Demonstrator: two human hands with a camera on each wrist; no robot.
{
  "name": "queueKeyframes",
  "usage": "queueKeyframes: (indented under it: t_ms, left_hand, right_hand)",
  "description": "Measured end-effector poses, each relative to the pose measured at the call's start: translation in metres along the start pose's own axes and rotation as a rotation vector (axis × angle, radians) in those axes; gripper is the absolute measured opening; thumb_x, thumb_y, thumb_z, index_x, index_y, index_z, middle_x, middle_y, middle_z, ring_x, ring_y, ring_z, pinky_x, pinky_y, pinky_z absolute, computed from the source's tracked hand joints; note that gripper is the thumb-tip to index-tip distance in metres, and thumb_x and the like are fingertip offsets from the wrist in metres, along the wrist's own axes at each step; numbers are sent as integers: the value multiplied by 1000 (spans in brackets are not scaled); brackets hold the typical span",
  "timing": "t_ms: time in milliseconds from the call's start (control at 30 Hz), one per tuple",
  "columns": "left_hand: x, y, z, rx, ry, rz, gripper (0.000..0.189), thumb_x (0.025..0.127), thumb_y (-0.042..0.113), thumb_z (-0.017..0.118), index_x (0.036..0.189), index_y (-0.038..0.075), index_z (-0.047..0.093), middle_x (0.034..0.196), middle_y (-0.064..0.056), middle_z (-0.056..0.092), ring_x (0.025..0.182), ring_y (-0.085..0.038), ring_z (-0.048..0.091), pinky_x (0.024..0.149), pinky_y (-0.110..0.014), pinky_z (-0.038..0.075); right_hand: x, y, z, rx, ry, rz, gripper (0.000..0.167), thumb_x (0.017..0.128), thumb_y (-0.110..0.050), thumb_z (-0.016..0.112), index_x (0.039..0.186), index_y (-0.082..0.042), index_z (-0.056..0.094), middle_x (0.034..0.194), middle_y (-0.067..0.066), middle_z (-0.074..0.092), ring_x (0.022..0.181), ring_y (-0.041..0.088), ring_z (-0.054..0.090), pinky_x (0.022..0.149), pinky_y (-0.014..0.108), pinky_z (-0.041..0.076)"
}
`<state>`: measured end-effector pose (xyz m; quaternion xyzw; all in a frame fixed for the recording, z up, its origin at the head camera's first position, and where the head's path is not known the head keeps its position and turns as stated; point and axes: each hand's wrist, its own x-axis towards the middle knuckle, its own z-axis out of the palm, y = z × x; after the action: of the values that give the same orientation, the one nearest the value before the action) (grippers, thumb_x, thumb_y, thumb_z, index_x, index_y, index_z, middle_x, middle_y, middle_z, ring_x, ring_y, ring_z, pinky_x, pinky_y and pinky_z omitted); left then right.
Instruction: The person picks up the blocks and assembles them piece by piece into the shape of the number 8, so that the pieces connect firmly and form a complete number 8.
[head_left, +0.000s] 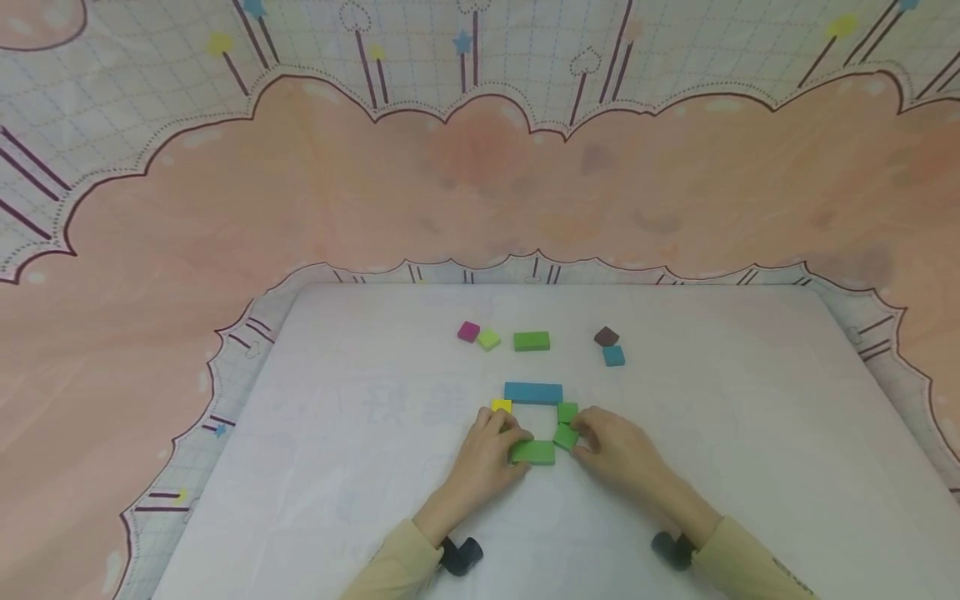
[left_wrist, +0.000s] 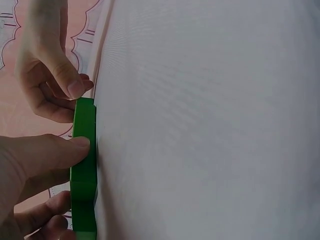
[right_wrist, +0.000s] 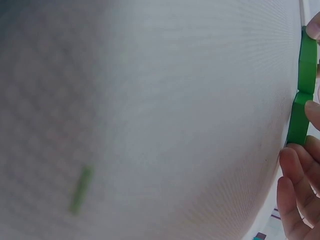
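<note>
Several blocks form a small ring in the head view: a long blue block (head_left: 533, 392) at the far side, a yellow block (head_left: 501, 405) at the left, an upper small green block (head_left: 567, 412) and a lower small green block (head_left: 565, 437) at the right, and a green rectangular block (head_left: 535, 453) nearest me. My left hand (head_left: 486, 454) pinches the green rectangular block (left_wrist: 83, 162) at its left end, thumb on the near side. With thumb and fingertips my right hand (head_left: 622, 446) pinches the lower small green block (right_wrist: 298, 120), which is turned at an angle. Left fingers partly cover the ring's left side.
Beyond the ring lie a magenta block (head_left: 468, 332), a lime block (head_left: 489, 339), another green rectangular block (head_left: 532, 341), a brown block (head_left: 607, 336) and a small blue block (head_left: 613, 356). A white tabletop (head_left: 337, 483) bears everything, with patterned cloth (head_left: 480, 192) around it.
</note>
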<state>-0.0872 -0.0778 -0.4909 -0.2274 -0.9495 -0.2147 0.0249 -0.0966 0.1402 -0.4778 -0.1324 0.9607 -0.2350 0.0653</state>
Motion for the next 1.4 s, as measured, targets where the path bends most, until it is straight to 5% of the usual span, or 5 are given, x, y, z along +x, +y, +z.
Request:
queueKeyframes:
  t_ms: [633,1000,1400]
  left_hand:
    - [0,0,-2,-30,-5,-13,33,76,27,80,106,16,72,104,2,58,91,-11,38,77,-21,38]
    - [0,-3,-10,-144,72,-13,24,81,21,74,104,14,71,101,2,61,91,-11,46,78,-24,42]
    - [8,-7,-17,-131,102,-14,21,86,19,68,106,13,69,103,1,62,93,-14,51,78,-26,43]
  right_hand:
    - [-2,2,-1,33,6,33,32,80,-22,76,110,-17,65,98,-5,66,84,9,56,75,27,52]
    - [-3,9,-6,65,13,44,27,83,-23,73,108,-19,65,96,-6,66,83,9,56,73,26,50]
    - [0,23,-18,129,57,79,23,89,-25,65,111,-17,64,96,-3,66,85,12,57,72,28,49]
